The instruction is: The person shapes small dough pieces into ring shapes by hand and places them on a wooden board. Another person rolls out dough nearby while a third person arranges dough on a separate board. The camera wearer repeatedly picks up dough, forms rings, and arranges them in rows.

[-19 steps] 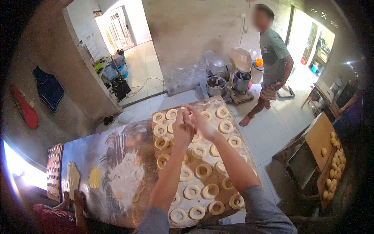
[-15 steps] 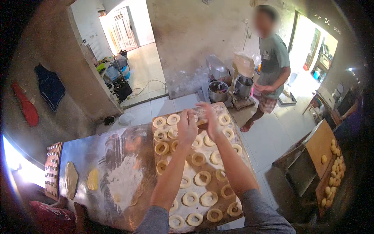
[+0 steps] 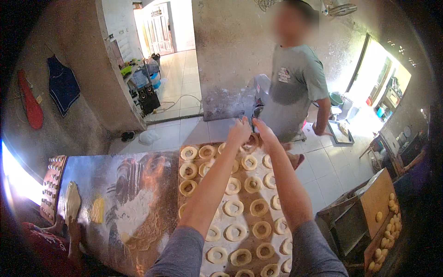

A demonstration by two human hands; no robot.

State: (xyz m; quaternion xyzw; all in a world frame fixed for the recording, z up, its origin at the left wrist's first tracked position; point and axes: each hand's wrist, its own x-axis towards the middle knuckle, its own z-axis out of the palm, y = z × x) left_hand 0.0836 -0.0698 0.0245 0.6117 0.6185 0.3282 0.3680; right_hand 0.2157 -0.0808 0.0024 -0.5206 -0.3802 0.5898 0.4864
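Observation:
Dough rings [image 3: 233, 208] lie in rows on a floured wooden board [image 3: 247, 220] in front of me. Both my forearms reach over it to its far edge. My left hand [image 3: 240, 132] has its fingers curled and pressed together. Close beside it, my right hand [image 3: 265, 132] is also closed, fingers turned toward the left. What the fingers hold, if anything, is too small and blurred to make out. Just below and between the hands a shadowed dough ring [image 3: 250, 143] shows in part.
Left of the board is a floured metal tabletop [image 3: 152, 203] with yellow dough [image 3: 97, 210]. A person's hand touches long pale dough [image 3: 72, 203] there. Another person [image 3: 300, 87] stands beyond the board, before a mixer [image 3: 261, 83]. Rolled dough pieces [image 3: 391, 228] lie on a tray at right.
My hands have drawn closed from a raised, more open pose and sit near the board's far edge. The person opposite has come nearer and leftward, covering much of the mixers. My view has shifted.

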